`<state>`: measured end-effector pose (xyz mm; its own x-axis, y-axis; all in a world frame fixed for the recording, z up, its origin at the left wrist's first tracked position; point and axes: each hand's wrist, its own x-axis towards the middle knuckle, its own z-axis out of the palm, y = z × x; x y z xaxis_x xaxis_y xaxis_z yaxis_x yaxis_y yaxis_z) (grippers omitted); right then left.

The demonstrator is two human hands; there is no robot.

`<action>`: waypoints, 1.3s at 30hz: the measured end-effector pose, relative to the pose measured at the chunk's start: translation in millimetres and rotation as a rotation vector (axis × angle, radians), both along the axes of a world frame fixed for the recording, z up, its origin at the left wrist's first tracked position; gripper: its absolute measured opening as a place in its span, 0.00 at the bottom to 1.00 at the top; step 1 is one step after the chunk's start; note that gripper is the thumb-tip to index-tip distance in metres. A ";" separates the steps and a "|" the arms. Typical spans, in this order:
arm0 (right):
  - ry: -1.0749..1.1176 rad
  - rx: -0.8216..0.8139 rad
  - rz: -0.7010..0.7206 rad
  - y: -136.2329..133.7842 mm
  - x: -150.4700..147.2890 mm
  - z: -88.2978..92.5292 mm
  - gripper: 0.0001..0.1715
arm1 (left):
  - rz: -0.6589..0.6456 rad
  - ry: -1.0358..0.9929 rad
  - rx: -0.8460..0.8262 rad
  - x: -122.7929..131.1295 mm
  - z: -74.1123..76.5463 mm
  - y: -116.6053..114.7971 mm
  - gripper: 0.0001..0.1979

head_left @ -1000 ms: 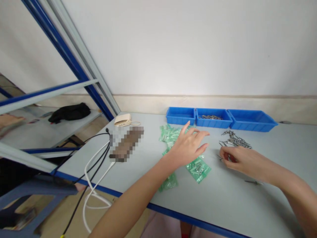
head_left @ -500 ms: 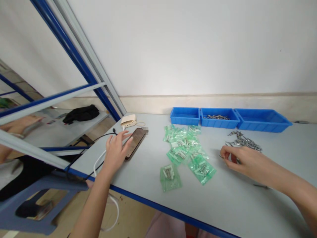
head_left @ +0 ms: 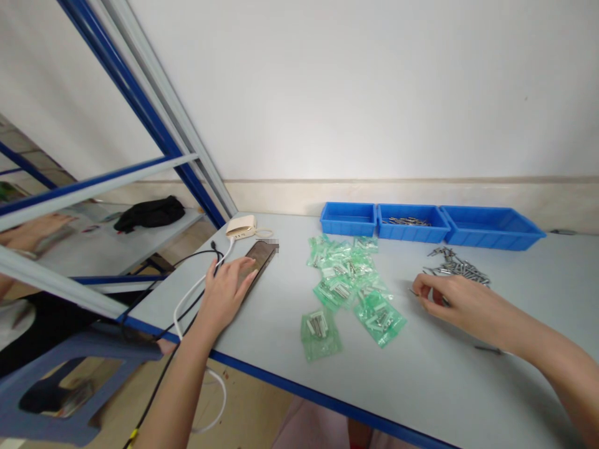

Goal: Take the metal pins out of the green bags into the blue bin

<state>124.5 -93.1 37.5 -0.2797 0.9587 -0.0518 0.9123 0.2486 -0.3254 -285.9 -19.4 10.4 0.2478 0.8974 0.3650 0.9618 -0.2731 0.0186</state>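
Note:
My left hand (head_left: 226, 288) lies over a dark phone (head_left: 259, 255) at the left of the table, fingers spread, covering its lower part. At the right, my right hand (head_left: 442, 298) is closed in a pinch, with the tip of a thin metal piece, seemingly a screw, poking out at its fingertips. Just behind that hand is a pile of silver screws (head_left: 461, 268). One loose screw (head_left: 489, 350) rests under my right wrist. Between my hands lie several green plastic bags (head_left: 344, 274) with metal parts inside; a single bag (head_left: 321, 337) sits nearer the front edge.
Three blue bins (head_left: 349, 226) stand in a row along the wall; the middle one holds metal pieces. A cream charging box (head_left: 241, 226) with white and black cables is at the back left. Beyond the blue-and-white frame (head_left: 180, 163), another person's hand (head_left: 40, 232) shows.
My left hand has shifted slightly over the phone, its fingers lower on the screen. The right hand keeps its pinch near the pile. The view has moved a little.

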 end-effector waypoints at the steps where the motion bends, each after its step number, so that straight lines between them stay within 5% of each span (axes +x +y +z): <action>1: -0.006 -0.004 0.003 0.3 0.2 -0.2 0.10 | 0.001 0.003 0.008 0.0 -0.1 -0.2 0.20; 10: -0.009 -0.024 0.028 2.6 0.9 -0.6 0.11 | 0.019 -0.024 0.056 -2.7 -4.0 -0.3 0.19; 15: 0.031 -0.005 0.014 2.1 0.5 -0.8 0.12 | -0.008 -0.137 0.197 7.6 5.9 -4.1 0.18; 19: 0.112 0.001 0.008 3.1 -1.0 -0.8 0.14 | -0.140 -0.310 0.318 56.0 28.9 -7.6 0.14; 23: 0.302 -0.007 -0.021 8.3 -1.0 -5.3 0.19 | -0.607 -0.152 0.179 144.2 48.5 -6.4 0.16; 25: 0.416 0.010 -0.054 13.7 2.0 -10.0 0.21 | -0.832 -0.036 0.146 188.6 48.0 -0.7 0.22; 28: 0.532 0.075 -0.120 23.3 9.1 -16.1 0.23 | -0.977 0.098 0.189 234.9 34.2 12.7 0.15; 33: 0.521 0.075 -0.182 29.1 12.1 -15.9 0.26 | -0.970 0.029 0.248 246.4 7.7 21.9 0.13; 39: 0.502 0.075 -0.147 26.6 3.8 -13.2 0.25 | -0.921 -0.019 0.244 231.4 5.9 17.8 0.14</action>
